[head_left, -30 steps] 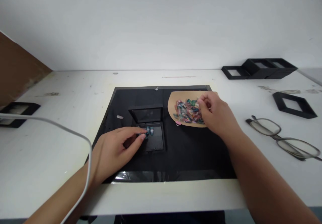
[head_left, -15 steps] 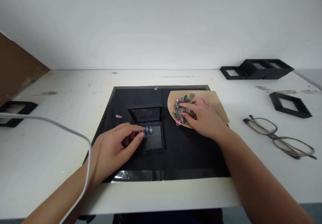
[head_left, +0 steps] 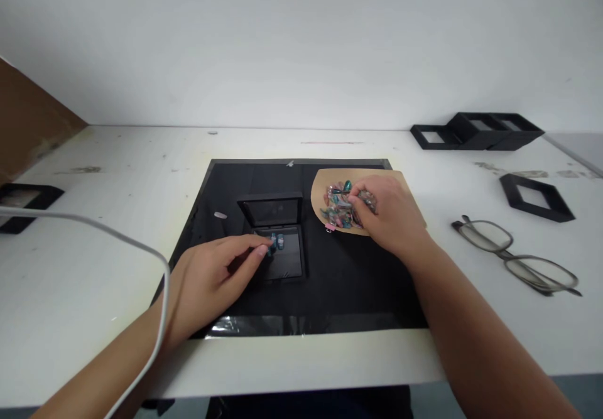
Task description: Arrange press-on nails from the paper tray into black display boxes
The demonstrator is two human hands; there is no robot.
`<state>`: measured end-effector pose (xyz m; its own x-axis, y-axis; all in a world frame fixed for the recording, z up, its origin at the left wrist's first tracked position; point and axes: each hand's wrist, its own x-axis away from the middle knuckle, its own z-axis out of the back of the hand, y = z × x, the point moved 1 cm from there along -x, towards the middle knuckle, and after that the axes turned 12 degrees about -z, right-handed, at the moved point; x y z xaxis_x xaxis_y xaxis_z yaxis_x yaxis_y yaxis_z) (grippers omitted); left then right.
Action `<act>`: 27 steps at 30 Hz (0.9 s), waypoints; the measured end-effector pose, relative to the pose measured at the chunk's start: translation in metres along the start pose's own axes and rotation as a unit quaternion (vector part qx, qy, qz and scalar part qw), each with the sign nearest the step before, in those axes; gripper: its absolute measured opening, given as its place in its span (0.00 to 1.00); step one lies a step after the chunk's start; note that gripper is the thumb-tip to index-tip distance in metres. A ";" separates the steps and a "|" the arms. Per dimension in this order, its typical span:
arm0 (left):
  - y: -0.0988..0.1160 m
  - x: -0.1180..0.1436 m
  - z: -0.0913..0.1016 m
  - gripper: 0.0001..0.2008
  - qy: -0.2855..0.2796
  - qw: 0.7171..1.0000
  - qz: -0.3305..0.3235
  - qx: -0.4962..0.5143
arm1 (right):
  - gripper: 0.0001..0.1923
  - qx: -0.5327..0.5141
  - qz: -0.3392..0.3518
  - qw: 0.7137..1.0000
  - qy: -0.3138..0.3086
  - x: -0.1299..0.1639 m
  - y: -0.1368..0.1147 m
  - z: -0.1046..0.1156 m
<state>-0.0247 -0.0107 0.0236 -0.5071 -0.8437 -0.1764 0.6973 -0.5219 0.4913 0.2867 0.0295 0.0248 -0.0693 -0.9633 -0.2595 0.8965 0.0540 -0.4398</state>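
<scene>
Teal pieces (head_left: 281, 242) lie in the open black case (head_left: 292, 263), long axes running away from the person; the left hand (head_left: 211, 277) partly covers them. A tan board (head_left: 318, 194) bears mixed glossy pieces (head_left: 340, 200), some hidden under the right hand (head_left: 386, 212). Both hands' fingers nearly meet; I cannot tell whether they grip.

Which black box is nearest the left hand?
The box with raised lid, on the black mat; the other black boxes lie off the mat.
</scene>
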 end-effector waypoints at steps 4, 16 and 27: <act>0.000 0.000 -0.001 0.17 -0.004 1.000 0.004 -0.012 | 0.10 0.022 -0.018 0.996 -0.080 0.000 0.005 -0.002; -0.004 0.000 -0.005 0.17 -0.013 1.000 -0.004 -0.022 | 0.04 0.018 -0.009 0.998 -0.066 0.001 0.000 0.005; -0.003 -0.001 -0.003 0.17 -0.013 1.000 -0.008 -0.017 | 0.13 0.055 -0.020 0.993 -0.100 0.005 -0.004 0.001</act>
<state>-0.0244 -0.0091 0.0196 -0.5317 -0.8315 -0.1610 0.7054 -0.5399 0.4592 0.2829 0.0239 0.0262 -0.0277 -0.9976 -0.0627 0.9377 -0.0042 -0.3474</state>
